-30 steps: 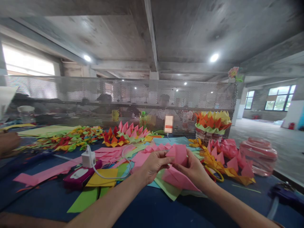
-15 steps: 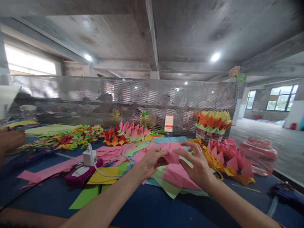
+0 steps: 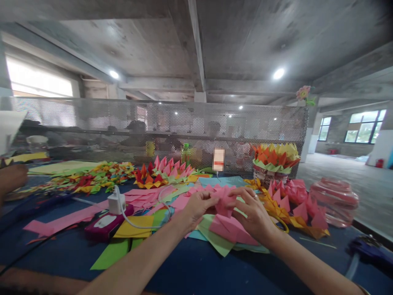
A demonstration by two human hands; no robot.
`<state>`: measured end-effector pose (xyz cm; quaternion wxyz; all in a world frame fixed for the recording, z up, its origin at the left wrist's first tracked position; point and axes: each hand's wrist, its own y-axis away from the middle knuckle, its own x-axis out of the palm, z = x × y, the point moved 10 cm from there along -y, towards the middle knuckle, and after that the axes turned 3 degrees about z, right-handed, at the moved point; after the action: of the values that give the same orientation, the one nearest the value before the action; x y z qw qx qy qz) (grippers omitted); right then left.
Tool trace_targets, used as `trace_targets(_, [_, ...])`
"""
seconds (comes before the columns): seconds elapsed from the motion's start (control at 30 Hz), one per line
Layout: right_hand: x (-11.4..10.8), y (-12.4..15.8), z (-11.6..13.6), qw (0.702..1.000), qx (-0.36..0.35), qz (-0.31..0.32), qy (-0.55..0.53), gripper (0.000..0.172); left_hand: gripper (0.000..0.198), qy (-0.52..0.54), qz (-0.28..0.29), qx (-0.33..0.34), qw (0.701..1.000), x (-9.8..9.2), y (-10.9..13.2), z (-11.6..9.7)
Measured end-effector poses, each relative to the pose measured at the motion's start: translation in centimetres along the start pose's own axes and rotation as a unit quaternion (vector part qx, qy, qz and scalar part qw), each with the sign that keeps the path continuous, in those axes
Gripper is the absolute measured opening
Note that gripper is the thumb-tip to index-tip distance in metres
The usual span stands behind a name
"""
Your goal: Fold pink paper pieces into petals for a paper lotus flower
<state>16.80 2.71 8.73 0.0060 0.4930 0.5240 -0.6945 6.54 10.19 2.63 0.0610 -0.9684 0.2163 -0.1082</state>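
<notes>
Here, the left hand point(image 3: 196, 209) and the right hand point(image 3: 253, 214) both pinch a pink folded paper point(image 3: 225, 200) between thumb and fingers. They hold it just above the blue table point(image 3: 196, 274), well to the right of the white charger point(image 3: 116, 203). Under the paper lie more pink folded sheets point(image 3: 230, 229) on a green sheet point(image 3: 219, 243). A pink jar point(image 3: 334, 201) stands far to the right of the charger.

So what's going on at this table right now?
A person pinches a folded pink paper piece between the left hand and right hand, just above loose coloured sheets on the blue table. Folded paper flowers line the mesh screen behind. Another person's hand shows at far left.
</notes>
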Motion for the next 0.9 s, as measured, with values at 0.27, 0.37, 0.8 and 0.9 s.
trace_targets(0.27, [-0.3,-0.1,-0.3,1.000,-0.001,-0.013,-0.027,0.022,0.029,-0.027,-0.006,0.020,0.999,-0.4,0.0,-0.3])
trace_targets(0.37, [-0.4,-0.1,0.0,0.999,-0.013,-0.013,-0.027,0.021,0.031,-0.026,-0.009,0.013,1.000,-0.4,0.0,-0.3])
trace_targets(0.8, [0.1,0.2,-2.5,0.988,0.113,-0.041,-0.098,0.009,0.032,-0.046,0.010,0.019,0.999,0.4,0.3,-0.4])
trace_targets(0.9, [0.7,0.6,-3.8,0.973,0.175,-0.040,-0.142,0.018,0.031,-0.041,0.018,0.024,0.999,0.7,0.2,-0.3])
